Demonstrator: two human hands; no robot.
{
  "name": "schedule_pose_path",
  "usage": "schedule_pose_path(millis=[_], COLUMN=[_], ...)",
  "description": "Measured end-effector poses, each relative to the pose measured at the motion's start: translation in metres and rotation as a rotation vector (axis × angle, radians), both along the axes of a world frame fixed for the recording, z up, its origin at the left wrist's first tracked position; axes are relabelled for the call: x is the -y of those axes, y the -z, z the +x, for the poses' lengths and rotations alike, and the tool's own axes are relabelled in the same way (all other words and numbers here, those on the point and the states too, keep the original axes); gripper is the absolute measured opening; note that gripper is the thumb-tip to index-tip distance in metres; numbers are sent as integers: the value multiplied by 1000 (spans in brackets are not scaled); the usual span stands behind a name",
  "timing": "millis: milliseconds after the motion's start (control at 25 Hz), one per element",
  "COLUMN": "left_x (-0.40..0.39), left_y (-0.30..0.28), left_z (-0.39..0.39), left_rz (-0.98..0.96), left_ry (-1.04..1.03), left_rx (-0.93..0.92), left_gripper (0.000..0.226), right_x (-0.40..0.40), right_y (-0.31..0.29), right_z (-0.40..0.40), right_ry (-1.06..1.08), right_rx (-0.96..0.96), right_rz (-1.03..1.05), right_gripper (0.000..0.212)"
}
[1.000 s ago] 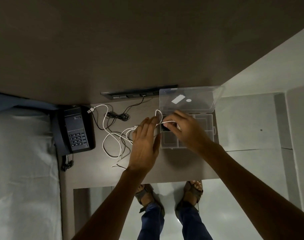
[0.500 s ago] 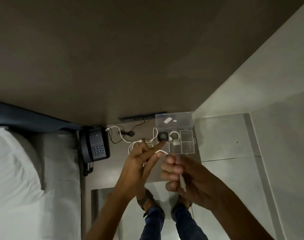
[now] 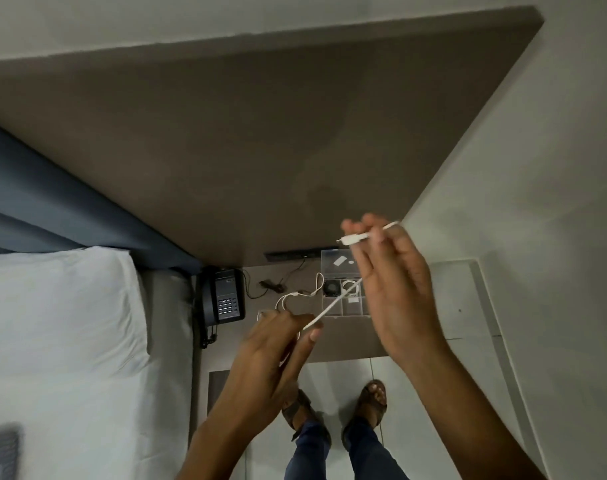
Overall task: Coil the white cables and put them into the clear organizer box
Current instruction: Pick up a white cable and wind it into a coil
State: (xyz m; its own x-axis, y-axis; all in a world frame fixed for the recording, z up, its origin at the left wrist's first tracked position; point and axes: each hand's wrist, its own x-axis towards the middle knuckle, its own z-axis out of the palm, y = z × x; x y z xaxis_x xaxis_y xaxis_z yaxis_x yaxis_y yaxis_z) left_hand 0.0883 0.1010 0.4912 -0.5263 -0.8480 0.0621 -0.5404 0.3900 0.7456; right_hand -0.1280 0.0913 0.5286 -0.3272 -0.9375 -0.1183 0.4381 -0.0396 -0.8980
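A white cable (image 3: 331, 306) runs taut between my two raised hands. My right hand (image 3: 388, 278) pinches its connector end up high. My left hand (image 3: 278, 344) grips the cable lower down and to the left. Far below, the clear organizer box (image 3: 343, 308) stands open on the small brown table (image 3: 347, 339); a black round item and a coiled white cable (image 3: 347, 285) lie in its back compartments. More loose white cable (image 3: 297, 296) lies on the table left of the box.
A black desk phone (image 3: 224, 297) sits at the table's left end, beside a bed with white sheets (image 3: 59, 327). A thin black cable (image 3: 271, 285) runs to a socket strip (image 3: 291, 255) at the wall. My sandalled feet (image 3: 333, 405) stand on the pale floor.
Both hands have lifted away from the box and table. My right hand has pulled the cable's connector end up and to the right, stretching the cable from my left hand.
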Motion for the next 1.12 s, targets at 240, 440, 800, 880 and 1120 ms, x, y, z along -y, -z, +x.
schedule_pose_path(millis=[240, 440, 800, 880, 1120], left_x=[20, 20, -31, -27, 0], left_y=[-44, -50, -40, -46, -81], left_z=[7, 6, -6, 2, 19], left_rz=[-152, 30, 314, 306, 265], left_ry=[0, 39, 142, 140, 245], left_rx=[-96, -257, -235, -180, -137], left_gripper=[16, 46, 27, 22, 21], right_x=[-71, -104, -88, -86, -102], right_y=[14, -4, -43, -34, -7], right_z=[25, 19, 39, 41, 36], right_ry=[-455, -706, -77, 1, -371], right_rx=[-726, 39, 657, -41, -739], right_rz=[81, 182, 1, 59, 151], right_gripper=[19, 33, 42, 36, 28])
